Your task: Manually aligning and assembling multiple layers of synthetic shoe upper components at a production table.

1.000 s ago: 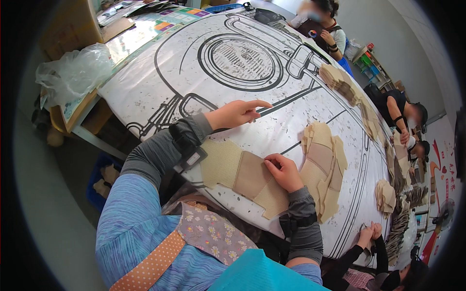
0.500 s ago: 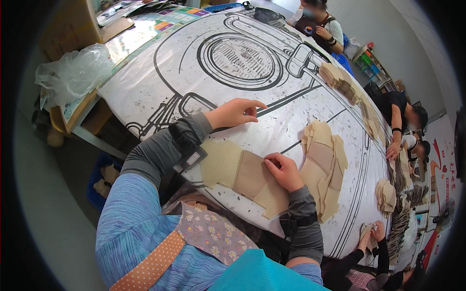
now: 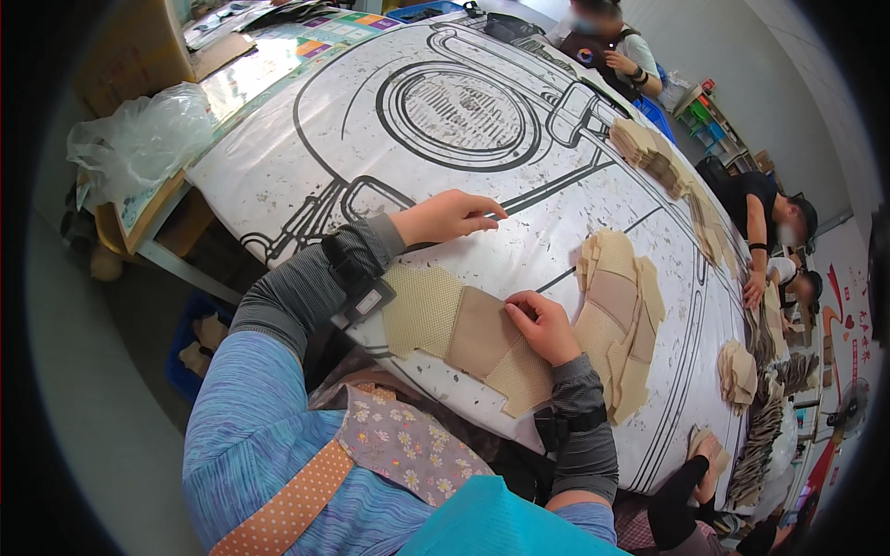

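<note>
A sewn beige fabric piece (image 3: 477, 332), with mesh ends and a smooth tan middle panel, lies at the table's near edge in front of me. My right hand (image 3: 547, 329) rests on its right part, thumb and curled fingers closed at the tan panel's upper edge. Above the piece, my left hand (image 3: 450, 217) hovers over the table with thumb and fingertips pinched together. Anything in that pinch is too small to make out. Just right of my right hand is a stack of similar beige pieces (image 3: 614, 310).
The table's white cover (image 3: 324, 102) has black line drawings and scattered specks. More fabric stacks (image 3: 649, 157) lie along its far right side, where several co-workers sit or stand. A clear plastic bag (image 3: 144, 139) is at the left; a blue bin (image 3: 190, 347) stands below.
The thumb and fingers of my left hand have drawn together. My right hand and the fabric piece stay put. At the lower right, a co-worker's hands have shifted.
</note>
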The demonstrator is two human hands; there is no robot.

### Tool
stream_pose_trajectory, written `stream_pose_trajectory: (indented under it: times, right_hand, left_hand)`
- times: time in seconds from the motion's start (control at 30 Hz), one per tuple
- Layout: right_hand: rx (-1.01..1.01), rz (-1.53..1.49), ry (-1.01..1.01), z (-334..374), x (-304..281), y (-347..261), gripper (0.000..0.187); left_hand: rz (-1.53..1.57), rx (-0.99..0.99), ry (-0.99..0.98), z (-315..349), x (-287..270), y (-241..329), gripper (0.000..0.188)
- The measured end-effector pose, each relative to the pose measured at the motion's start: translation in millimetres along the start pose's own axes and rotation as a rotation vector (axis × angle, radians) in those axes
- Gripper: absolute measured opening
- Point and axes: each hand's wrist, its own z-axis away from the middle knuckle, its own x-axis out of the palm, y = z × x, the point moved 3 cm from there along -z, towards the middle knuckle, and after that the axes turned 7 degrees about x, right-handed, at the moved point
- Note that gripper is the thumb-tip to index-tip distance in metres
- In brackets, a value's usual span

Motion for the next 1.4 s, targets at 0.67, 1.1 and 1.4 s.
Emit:
stream_pose_trajectory:
  times: [0.67, 1.1, 1.4]
  right_hand:
    - [-0.012, 0.003, 0.004, 0.9, -1.3, -3.4, 0.020]
    - [0.001, 0.005, -0.006, 0.9, -0.7, -1.3, 0.021]
    - [-0.018, -0.001, 0.003, 0.4, -0.2, -1.6, 0.020]
  left_hand:
    - [-0.070, 0.028, 0.001, 0.4, 1.9, -4.5, 0.033]
    - [-0.050, 0.033, -0.008, 0.1, 3.3, -7.9, 0.033]
    - [-0.059, 0.031, -0.029, 0.6, 3.8, -11.6, 0.028]
